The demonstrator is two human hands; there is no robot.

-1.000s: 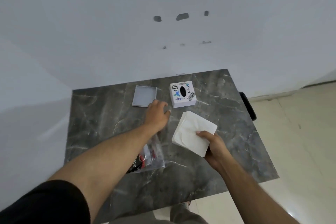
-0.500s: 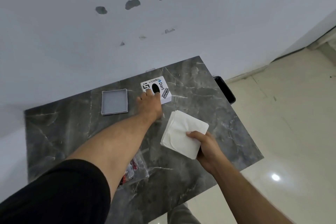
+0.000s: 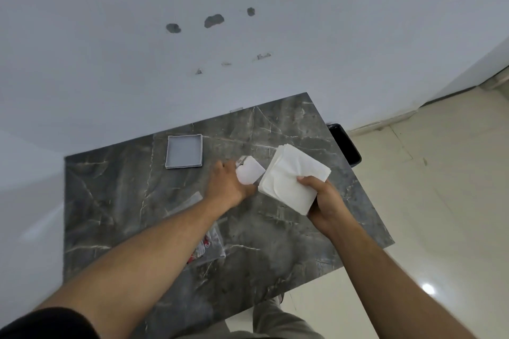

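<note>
My left hand (image 3: 227, 183) grips a small white box (image 3: 249, 172), tilted so a plain white side faces up, just above the dark marble table (image 3: 115, 201). My right hand (image 3: 323, 201) holds a stack of white folded napkins (image 3: 292, 179) by its near corner, thumb on top, right beside the box. The box's printed top is hidden from view.
A shallow grey square lid (image 3: 184, 150) lies open side up at the back of the table. A clear plastic bag (image 3: 209, 248) with red-printed contents lies under my left forearm. A black bin (image 3: 345, 143) stands past the table's right edge, against the white wall.
My left hand reached the printed box, took hold of it and drew it back toward the napkins, tipping it over. The napkin stack in my right hand stayed about where it was.
</note>
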